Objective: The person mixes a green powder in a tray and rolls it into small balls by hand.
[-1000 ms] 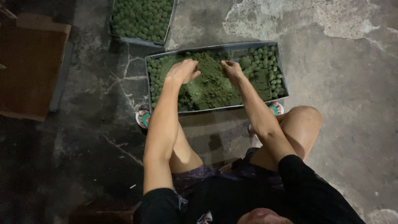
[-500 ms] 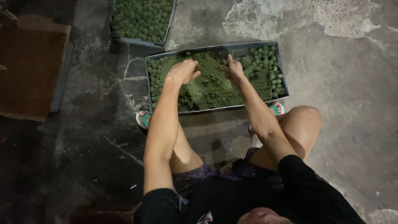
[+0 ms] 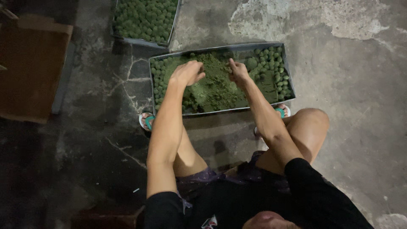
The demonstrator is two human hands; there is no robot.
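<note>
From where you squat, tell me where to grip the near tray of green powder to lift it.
Probably take the near tray by its two short end walls, one hand from each side. It lies wide across the knees, and the left hand and right hand are over the green powder, each nearer one end.

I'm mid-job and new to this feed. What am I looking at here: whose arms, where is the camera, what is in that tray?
No machine here: these are a person's own two bare arms, seen from a camera on their head looking down. They crouch over a grey tray on a cracked concrete floor. The tray holds a heap of green powder with small green balls along its sides. The left hand is curled over the heap; the right hand presses into it. Whether either holds anything is hidden. A second tray full of balls sits beyond.
</note>
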